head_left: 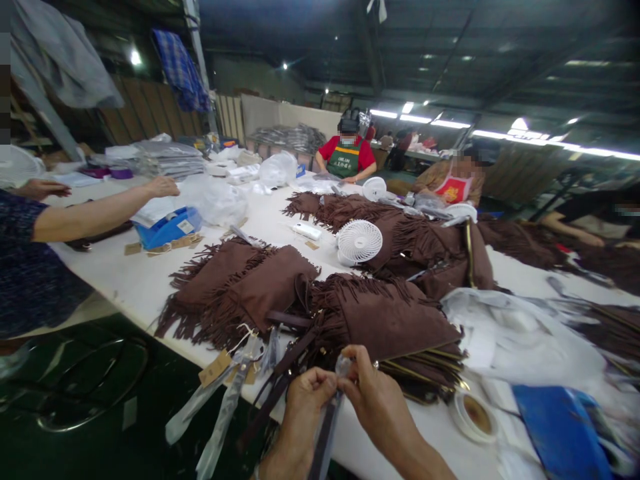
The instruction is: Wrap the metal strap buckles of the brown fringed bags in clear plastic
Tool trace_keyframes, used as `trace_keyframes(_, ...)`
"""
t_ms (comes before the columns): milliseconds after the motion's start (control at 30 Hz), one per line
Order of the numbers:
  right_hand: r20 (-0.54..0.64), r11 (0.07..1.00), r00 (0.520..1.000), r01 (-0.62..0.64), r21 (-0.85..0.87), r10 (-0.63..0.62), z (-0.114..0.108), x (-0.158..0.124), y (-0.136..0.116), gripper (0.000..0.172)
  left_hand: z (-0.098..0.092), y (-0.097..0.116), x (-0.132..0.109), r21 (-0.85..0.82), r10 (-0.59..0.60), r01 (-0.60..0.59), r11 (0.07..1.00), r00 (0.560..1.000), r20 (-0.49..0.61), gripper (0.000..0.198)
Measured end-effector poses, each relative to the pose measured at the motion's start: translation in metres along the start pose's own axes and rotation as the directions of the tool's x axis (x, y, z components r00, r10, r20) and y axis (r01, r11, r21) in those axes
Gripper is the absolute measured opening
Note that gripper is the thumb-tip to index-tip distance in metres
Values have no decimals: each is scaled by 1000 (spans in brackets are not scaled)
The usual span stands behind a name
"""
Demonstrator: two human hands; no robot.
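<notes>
the person's left hand [305, 397] pinches a clear plastic sleeve [343, 365] around a dark strap [326, 433], thumb and forefinger together; the strap hangs down between the wrists at the near edge of a white table [125, 280]. the right hand [375, 393] meets it, thumb and bent fingers closed on the sleeve's upper end. to the left, plastic-wrapped straps [220, 420] dangle over the edge beside a brown paper tag [215, 369]. just beyond the hands lies a stack of brown fringed bags [390, 320] with gold zips, a roll of tape [475, 415] near its right end. farther back, a small white fan [359, 241] stands by a heap of brown bags [400, 230]. on the left, a co-worker's arm [100, 213] reaches over the table; at the far side sits a co-worker in a green apron [346, 159].
</notes>
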State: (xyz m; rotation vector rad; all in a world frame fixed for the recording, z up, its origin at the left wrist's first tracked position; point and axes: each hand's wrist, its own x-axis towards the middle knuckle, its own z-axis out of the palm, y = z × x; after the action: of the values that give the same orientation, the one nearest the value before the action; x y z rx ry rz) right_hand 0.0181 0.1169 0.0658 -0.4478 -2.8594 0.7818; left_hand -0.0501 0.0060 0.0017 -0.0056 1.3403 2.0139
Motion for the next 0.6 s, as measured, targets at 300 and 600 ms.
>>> trace_keyframes(300, -79, 745, 939, -211, 633, 334, 32, -19, 1, 20, 9, 2, -11, -95, -25, 25, 995, 1000, 2, 24)
trace_keyframes(600, -41, 595, 850, -332, 732, 524, 45, -38, 9, 30, 15, -1, -12, 43, 31, -29, 999, 998, -59, 25)
